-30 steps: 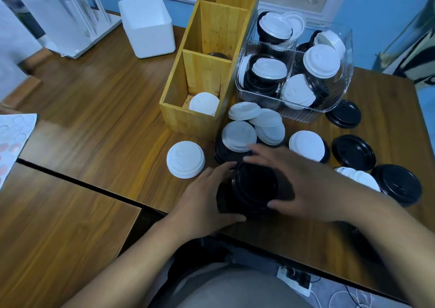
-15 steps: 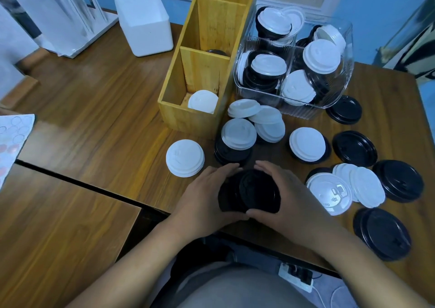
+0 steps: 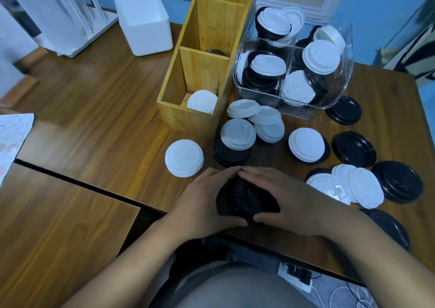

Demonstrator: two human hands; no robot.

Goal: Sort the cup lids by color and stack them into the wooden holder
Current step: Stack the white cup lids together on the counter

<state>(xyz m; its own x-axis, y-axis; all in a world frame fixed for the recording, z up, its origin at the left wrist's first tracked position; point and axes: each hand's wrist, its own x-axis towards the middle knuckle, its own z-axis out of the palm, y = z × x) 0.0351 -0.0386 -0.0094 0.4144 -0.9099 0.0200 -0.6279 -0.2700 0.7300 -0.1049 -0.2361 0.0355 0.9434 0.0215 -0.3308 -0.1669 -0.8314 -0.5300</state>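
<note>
Black lids (image 3: 247,199) (stack axis left-right) clasped between left hand (image 3: 200,204), right hand (image 3: 292,201).

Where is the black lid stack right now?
Head view, bottom centre: the black lid stack is at the table edge, cupped between the left hand and right hand, below-right of a white lid pile.

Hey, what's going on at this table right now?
A person is sorting cup lids by colour. The left hand and right hand are cupped round a stack of black lids near the front edge of the table. The wooden holder has a white lid in its nearest compartment and a dark lid in the middle one. Many loose lids, black and white, lie around, with more in a clear bin.
</note>
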